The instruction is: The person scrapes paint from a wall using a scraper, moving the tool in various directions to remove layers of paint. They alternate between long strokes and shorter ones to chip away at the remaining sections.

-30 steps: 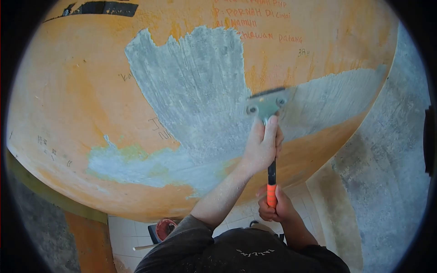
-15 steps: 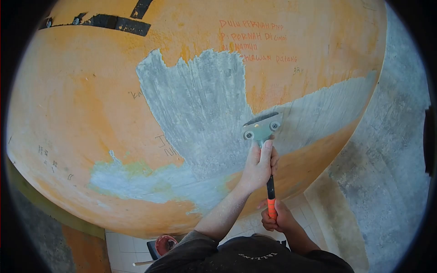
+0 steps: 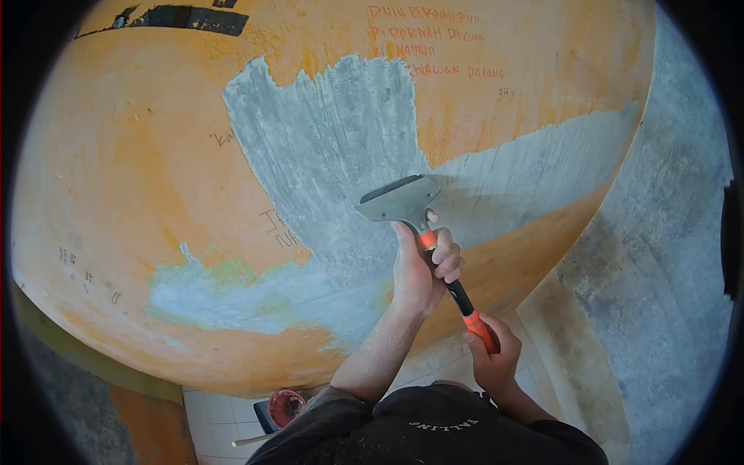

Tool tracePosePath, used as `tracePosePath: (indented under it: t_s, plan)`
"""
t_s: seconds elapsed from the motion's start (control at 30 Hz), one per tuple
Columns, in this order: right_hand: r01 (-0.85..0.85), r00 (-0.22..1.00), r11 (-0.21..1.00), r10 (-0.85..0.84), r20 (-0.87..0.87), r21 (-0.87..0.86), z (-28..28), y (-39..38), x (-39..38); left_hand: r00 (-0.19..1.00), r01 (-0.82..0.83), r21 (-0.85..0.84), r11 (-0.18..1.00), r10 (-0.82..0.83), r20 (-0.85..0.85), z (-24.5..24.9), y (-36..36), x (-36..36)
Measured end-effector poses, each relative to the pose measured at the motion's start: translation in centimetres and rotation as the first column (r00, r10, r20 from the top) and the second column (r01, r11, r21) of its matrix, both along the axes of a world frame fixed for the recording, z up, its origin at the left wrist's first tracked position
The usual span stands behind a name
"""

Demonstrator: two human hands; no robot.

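Note:
A long-handled scraper [image 3: 399, 199] with a wide grey metal head lies over the bare grey patch [image 3: 325, 139] of a curved orange-painted surface [image 3: 178, 170]. Just below the head, my left hand [image 3: 425, 267] wraps round the upper part of its black and orange handle. My right hand [image 3: 494, 353] grips the orange lower end of the same handle. The blade edge points up and to the left; whether it touches the surface cannot be made out. Ragged paint edges border the grey patch, and red handwriting [image 3: 434, 35] runs above it.
A reddish container [image 3: 286, 407] stands on the white tiled floor [image 3: 221, 418] at the lower left, with a pale stick [image 3: 249, 441] beside it. Black strips [image 3: 186, 18] are fixed at the upper left. A grey concrete surface [image 3: 666, 232] lies to the right.
The scraper head has moved left and turned, now showing its broad face. Both hands have shifted with the handle, which slants more. The surface sits slightly higher in view.

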State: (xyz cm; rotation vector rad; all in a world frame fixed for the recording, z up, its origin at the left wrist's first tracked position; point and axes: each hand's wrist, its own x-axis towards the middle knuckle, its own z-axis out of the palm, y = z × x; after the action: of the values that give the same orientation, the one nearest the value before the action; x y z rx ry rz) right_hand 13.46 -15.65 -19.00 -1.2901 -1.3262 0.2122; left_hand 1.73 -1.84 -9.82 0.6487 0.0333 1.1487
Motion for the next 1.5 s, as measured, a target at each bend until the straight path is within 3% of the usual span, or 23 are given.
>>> tracePosePath:
  t_s: [0.17,0.43,0.57,0.63,0.8,0.97,1.07,1.2,1.27,1.37,1.5]
  plan:
    - [-0.073,0.997,0.995,0.072,-0.017,-0.069,3.7,-0.8,0.7,0.996,0.092,0.04,0.995,-0.093,0.018,2.4,0.6,0.5]
    - [-0.097,0.994,0.994,0.099,0.044,-0.047,6.2,-1.4,1.3,0.994,0.092,0.093,0.991,-0.097,0.046,3.2,0.5,0.7]
    - [-0.087,0.992,0.994,0.092,0.087,-0.063,6.3,-1.6,1.8,0.996,0.065,0.095,0.993,-0.07,0.058,3.1,0.4,0.9]
    - [-0.085,0.991,0.996,0.083,0.109,0.015,5.5,-1.6,1.3,0.994,0.091,0.038,0.995,-0.093,0.065,2.3,0.1,0.6]
    - [-0.07,0.992,0.997,0.071,0.106,-0.015,7.3,-1.2,1.2,0.992,0.084,0.126,0.988,-0.095,0.085,3.8,0.6,0.8]
    - [-0.077,0.992,0.997,0.077,0.104,-0.004,6.7,-1.4,0.8,0.992,0.107,-0.007,0.994,-0.106,0.069,2.6,0.0,0.6]
    - [-0.064,0.995,0.997,0.067,0.072,-0.045,7.4,-1.3,0.5,0.988,0.121,0.102,0.987,-0.129,0.08,3.9,0.9,0.4]
    - [-0.065,0.994,0.997,0.068,0.084,-0.041,6.7,-1.5,0.4,0.987,0.131,0.109,0.985,-0.14,0.082,3.3,0.5,0.2]
    - [-0.079,0.992,0.997,0.079,0.094,-0.007,6.1,-1.6,0.3,0.99,0.122,-0.008,0.992,-0.121,0.07,2.5,0.0,0.2]
    - [-0.066,0.99,0.998,0.065,0.127,0.009,7.6,-0.9,0.4,0.979,0.159,0.118,0.98,-0.172,0.111,3.9,1.1,0.2]
    - [-0.062,0.992,0.995,0.07,0.105,-0.076,8.5,-1.1,0.4,0.982,0.15,0.114,0.982,-0.161,0.095,5.2,1.1,0.0]
